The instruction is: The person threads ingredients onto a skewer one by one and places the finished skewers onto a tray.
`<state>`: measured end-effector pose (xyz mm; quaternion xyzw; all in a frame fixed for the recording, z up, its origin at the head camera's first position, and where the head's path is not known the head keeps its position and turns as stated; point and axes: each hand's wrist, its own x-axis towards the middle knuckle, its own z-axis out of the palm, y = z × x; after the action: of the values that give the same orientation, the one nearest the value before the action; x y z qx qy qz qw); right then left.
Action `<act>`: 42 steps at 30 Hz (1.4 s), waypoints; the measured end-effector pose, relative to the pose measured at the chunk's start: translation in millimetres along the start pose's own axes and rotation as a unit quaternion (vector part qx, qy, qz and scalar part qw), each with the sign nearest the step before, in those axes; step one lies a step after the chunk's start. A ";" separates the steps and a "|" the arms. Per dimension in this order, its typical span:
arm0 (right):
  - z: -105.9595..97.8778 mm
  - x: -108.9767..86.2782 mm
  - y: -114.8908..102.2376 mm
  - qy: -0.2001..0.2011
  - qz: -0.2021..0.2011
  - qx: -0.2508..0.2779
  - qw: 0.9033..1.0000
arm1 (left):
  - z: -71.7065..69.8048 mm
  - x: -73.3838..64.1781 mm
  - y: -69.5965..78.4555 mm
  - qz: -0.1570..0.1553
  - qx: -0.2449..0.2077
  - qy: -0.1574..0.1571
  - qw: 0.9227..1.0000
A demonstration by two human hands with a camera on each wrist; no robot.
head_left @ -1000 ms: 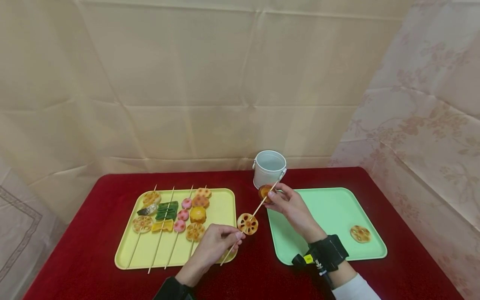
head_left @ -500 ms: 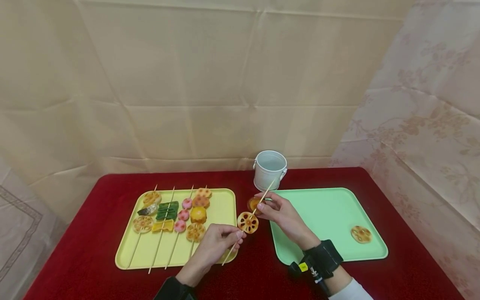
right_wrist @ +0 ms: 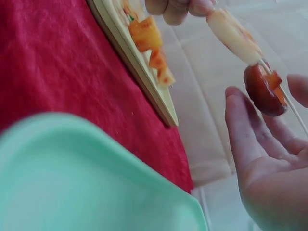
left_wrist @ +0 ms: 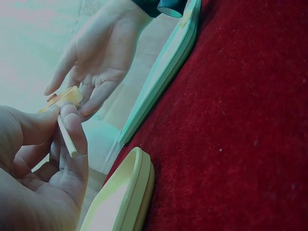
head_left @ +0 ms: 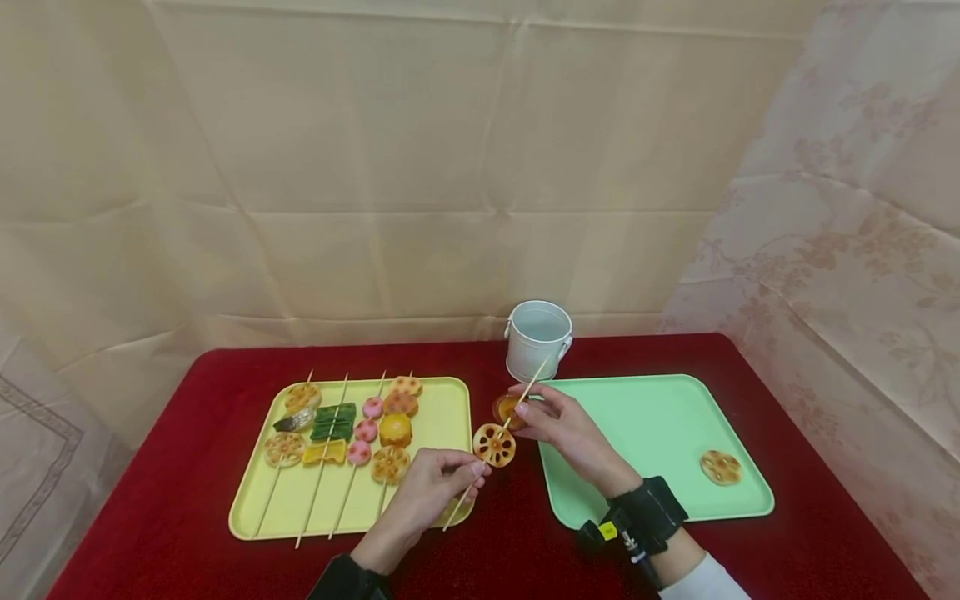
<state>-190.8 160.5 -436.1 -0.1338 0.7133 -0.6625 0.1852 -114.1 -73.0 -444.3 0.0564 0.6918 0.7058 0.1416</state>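
Left hand (head_left: 420, 492) is pinching the lower end of a thin bamboo skewer (head_left: 510, 417) between thumb and curled fingers, holding it slanted up and away over the red velvet-covered desk (head_left: 150, 500) — the left wrist view is showing the stick's butt end clamped against the index finger. Two pieces are sitting on the stick: a round orange lotus-root slice with holes (head_left: 494, 444) lower down, and a darker brown-orange round piece (head_left: 507, 409) just above it. Right hand (head_left: 558, 425) is working at that upper piece, thumb and fingertips closing on it around the stick; in the right wrist view the fingers are looking fairly straight beside the piece, so how firm the grip is I cannot tell for certain. Both pieces are hanging in the gap between the yellow rectangular plastic tray (head_left: 442, 400) and the mint-green rectangular plastic tray (head_left: 652, 417). The green tray is carrying one loose lotus-root slice (head_left: 720, 467) near its right edge; the yellow tray is bearing several loaded skewers (head_left: 352, 433). Judging from this, one piece looks already unloaded and two remain on the stick in hand, the rest untouched — early going. A small white metal pail (head_left: 537, 338) is standing behind the hands, with no sticks visible inside it.
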 end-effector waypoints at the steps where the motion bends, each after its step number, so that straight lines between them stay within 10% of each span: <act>1: -2.1 -0.6 -0.7 0.002 -0.002 -0.002 1.000 | 0.1 0.0 0.1 0.000 0.000 0.000 1.000; 22: -76.5 -31.2 -9.9 0.084 -0.040 -0.165 0.982 | -9.7 -0.8 -0.3 0.018 0.028 0.021 0.999; 33: -139.2 -67.3 -14.7 0.136 -0.019 -0.400 0.906 | -12.5 0.5 -0.3 0.022 0.028 0.030 0.999; 42: -177.0 -94.5 -13.1 0.121 0.040 -0.446 0.886 | -14.4 -1.3 0.9 0.011 0.017 0.042 0.999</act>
<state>-185.0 359.2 -405.3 -0.0924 0.9553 -0.2772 0.0445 -116.9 -87.2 -443.8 0.0367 0.7081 0.6976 0.1031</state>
